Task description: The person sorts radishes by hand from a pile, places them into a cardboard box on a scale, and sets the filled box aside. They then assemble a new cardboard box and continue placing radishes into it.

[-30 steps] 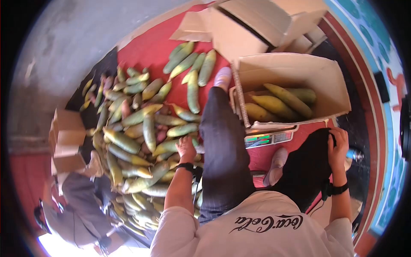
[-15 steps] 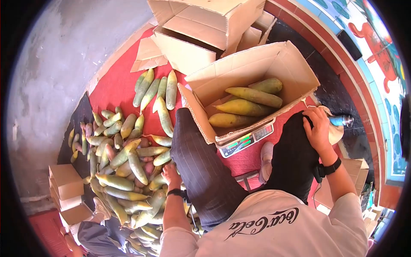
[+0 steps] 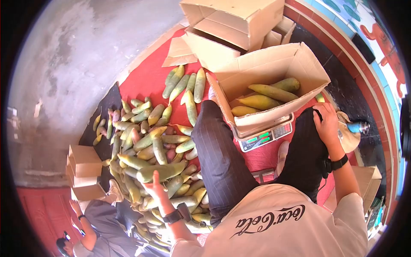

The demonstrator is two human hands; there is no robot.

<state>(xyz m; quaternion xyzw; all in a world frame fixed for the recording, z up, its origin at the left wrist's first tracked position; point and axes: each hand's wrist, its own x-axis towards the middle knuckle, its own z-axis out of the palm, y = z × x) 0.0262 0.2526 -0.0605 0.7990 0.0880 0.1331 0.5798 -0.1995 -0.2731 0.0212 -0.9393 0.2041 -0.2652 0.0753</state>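
Note:
My left hand [image 3: 156, 188] is closed around a large green radish [image 3: 165, 172], holding it over the radish pile [image 3: 147, 147] left of my leg. My right hand [image 3: 328, 123] rests on my right knee, its fingers laid over the dark trouser cloth and holding nothing. In front of my knees an open cardboard box [image 3: 274, 62] stands on a digital scale [image 3: 264, 138] with lit green digits. Several yellow-green radishes [image 3: 274, 92] lie in the box.
More cardboard boxes [image 3: 231, 21] are stacked behind. Several radishes [image 3: 199, 85] lie apart on the red mat [image 3: 143, 79]. Small boxes [image 3: 85, 162] stand at left, near another person [image 3: 100, 218]. A blue bottle [image 3: 357, 127] and a tan bag [image 3: 347, 139] lie by my right knee.
My left hand has moved from the pile beside my leg and now has a green radish in its grip. My right hand stays on my knee. The whole view has shifted.

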